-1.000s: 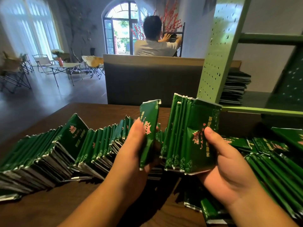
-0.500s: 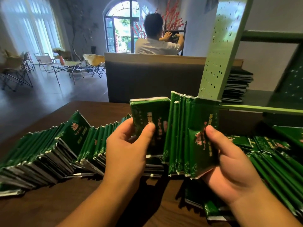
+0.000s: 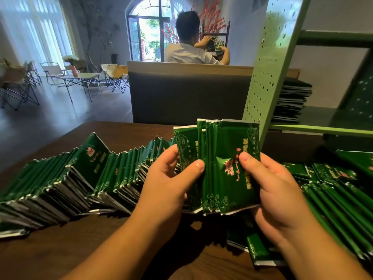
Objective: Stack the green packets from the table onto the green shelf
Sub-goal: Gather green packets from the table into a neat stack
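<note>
A bundle of several green packets (image 3: 224, 158) stands upright above the brown table (image 3: 60, 253). My right hand (image 3: 270, 195) grips the bundle from its right side, thumb on the front. My left hand (image 3: 167, 184) pinches one more packet (image 3: 186, 150) against the bundle's left side. A long leaning row of green packets (image 3: 70, 178) runs across the table to the left. More green packets (image 3: 339, 190) lie on the right. The green shelf (image 3: 323, 130) rises at the right, with a stack of packets (image 3: 290, 102) lying on it.
The shelf's perforated green upright (image 3: 270, 73) stands just behind the bundle. A grey partition (image 3: 187, 96) lines the far side of the table. A person (image 3: 191, 49) sits beyond it, back turned. Folding chairs and a small table (image 3: 80, 77) stand at the far left.
My left hand has brought its single packet to the right and pressed it against the bundle held by my right hand. The bundle has stayed almost in place.
</note>
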Tool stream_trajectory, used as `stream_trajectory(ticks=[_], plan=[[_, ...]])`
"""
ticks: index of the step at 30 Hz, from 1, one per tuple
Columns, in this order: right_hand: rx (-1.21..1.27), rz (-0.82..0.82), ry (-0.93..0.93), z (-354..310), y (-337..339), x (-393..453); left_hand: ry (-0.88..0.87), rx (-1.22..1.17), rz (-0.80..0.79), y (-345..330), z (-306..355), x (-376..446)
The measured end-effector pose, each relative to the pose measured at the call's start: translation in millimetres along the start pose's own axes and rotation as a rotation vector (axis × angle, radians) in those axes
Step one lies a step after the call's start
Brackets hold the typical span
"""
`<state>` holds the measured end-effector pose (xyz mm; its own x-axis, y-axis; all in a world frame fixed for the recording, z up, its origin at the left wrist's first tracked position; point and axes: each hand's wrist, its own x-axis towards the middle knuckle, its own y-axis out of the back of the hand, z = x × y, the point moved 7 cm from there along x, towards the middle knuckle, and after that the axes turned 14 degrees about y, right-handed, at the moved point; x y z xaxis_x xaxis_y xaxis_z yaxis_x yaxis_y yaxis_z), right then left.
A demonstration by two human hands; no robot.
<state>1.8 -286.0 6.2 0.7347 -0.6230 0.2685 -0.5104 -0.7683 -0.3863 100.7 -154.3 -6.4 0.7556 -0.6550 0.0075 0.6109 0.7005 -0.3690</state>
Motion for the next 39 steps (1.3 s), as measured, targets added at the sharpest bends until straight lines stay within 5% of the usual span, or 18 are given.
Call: stream_trajectory(ticks=[14,22,39], plan=[[0.074,0.008,0.004,2,0,0,0.077,-0.098,-0.031,-3,-6,1],[0.011,0.035,0.015,6,5,3,0.232,-0.213,-0.213,-19,-9,-3],[0.165,0.308,-0.060,16,23,6,0.197,-0.111,-0.005,-8,-3,-10]])
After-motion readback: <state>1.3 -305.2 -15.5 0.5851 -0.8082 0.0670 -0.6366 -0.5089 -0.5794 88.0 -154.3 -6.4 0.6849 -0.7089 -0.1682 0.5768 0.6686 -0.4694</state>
